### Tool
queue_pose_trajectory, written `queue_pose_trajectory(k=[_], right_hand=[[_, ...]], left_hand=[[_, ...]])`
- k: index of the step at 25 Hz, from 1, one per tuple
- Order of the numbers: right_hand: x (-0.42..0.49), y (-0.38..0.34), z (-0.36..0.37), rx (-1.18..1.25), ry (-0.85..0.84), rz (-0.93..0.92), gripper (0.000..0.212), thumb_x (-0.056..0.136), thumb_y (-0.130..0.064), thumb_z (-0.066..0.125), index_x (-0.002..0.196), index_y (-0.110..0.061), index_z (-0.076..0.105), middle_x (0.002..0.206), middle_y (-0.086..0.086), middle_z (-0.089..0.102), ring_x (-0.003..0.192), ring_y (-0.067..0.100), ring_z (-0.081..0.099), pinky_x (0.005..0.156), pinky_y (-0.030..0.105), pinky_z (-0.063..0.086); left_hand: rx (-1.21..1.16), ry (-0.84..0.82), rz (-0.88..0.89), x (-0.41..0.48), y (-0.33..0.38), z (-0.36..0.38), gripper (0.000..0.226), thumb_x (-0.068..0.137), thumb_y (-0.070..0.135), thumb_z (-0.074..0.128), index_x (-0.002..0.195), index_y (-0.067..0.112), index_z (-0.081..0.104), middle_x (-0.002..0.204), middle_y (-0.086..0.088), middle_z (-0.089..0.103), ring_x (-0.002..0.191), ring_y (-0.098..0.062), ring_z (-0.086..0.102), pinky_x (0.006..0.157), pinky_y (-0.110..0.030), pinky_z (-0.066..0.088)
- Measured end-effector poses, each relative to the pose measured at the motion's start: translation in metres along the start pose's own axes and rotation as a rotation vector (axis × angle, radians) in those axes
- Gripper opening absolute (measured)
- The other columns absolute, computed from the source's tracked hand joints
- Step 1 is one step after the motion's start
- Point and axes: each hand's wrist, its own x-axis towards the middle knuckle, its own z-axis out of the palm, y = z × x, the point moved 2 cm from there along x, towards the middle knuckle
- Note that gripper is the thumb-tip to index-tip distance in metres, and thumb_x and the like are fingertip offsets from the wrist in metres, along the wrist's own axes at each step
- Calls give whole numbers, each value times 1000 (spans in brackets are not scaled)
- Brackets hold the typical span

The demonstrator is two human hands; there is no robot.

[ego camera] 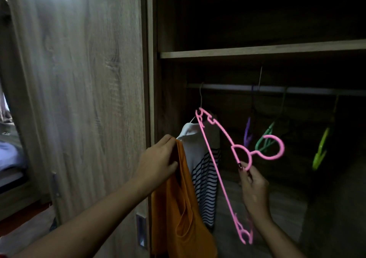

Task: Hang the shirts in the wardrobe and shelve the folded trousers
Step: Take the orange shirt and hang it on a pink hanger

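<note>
My left hand (158, 158) pinches top of orange shirt (178, 208); limp below grip, likely soft, light. My right hand (253, 188) grips pink hanger (252, 154) at neck; likely stiff.

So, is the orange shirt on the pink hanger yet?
Not yet. The left hand holds the orange shirt by its top; the right hand pinches the pink hanger apart from it, bare and tilted.

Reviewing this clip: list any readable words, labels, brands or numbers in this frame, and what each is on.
None: no word, label, brand or number can be read here.
The pink hanger, orange shirt, striped shirt and wardrobe door show no print.
The space above the shelf is too dark to tell.
</note>
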Motion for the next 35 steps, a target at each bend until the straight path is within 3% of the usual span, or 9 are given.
queue_pose_trajectory(k=[4,10,14,16,19,22,25,31,35], right_hand=[[0,-52,-15,341,20,60,23,96,-12,46,100,-29,61,64,1,45,50,1,43,43,15,37],[1,-121,-2,657,-9,-23,18,96,-17,43,98,-28,57,75,-13,63,78,2,58,78,19,48],[-28,-119,11,508,-82,-92,19,96,-15,41,97,-29,54,80,-14,63,76,-1,59,73,12,49],[-42,-103,18,419,-200,-73,26,96,-7,40,91,-26,56,78,-15,64,67,-4,58,63,9,47],[-53,-57,15,299,-323,43,36,94,-2,44,88,-31,65,80,-6,68,68,2,62,66,17,51],[-40,-26,-10,172,-527,83,23,92,2,48,90,-13,65,76,-1,70,67,6,62,70,25,49],[-19,-25,-34,-3,-777,45,15,93,-7,50,89,-9,65,71,0,68,65,4,59,69,16,46],[11,-53,-38,-303,-967,-165,14,92,-16,54,89,-15,67,75,-1,72,72,7,66,73,22,50],[21,-84,-25,-318,-1014,-175,14,90,-11,58,80,-14,68,70,2,72,60,6,64,58,15,45]], left_hand=[[-234,-195,-71,13,17,6,45,82,16,63,124,22,48,113,14,41,94,-7,53,67,-19,50],[-492,-376,-153,21,33,9,52,78,9,67,125,18,47,115,5,45,99,-13,55,68,-22,53],[-664,-489,-257,15,38,3,56,81,2,62,130,23,43,115,2,47,89,-14,59,56,-15,51],[-760,-488,-295,12,36,-6,50,83,1,59,126,24,46,115,-4,54,91,-16,63,64,-20,54],[-837,-407,-392,10,20,-27,39,86,0,54,118,23,52,103,-5,59,87,-18,63,71,-27,55],[-780,-320,-478,8,-11,-42,30,89,3,51,112,21,58,93,-5,58,77,-16,58,65,-25,50],[-666,-331,-540,1,-33,-43,22,91,4,49,105,18,59,82,-4,56,63,-11,49,51,-17,39],[-413,-448,-304,-4,-20,-29,29,88,-1,51,107,17,62,93,7,55,72,-8,58,50,-14,48],[-324,-515,-155,-1,-1,-19,26,85,-1,57,97,19,68,79,13,58,58,-6,59,46,-13,48]])
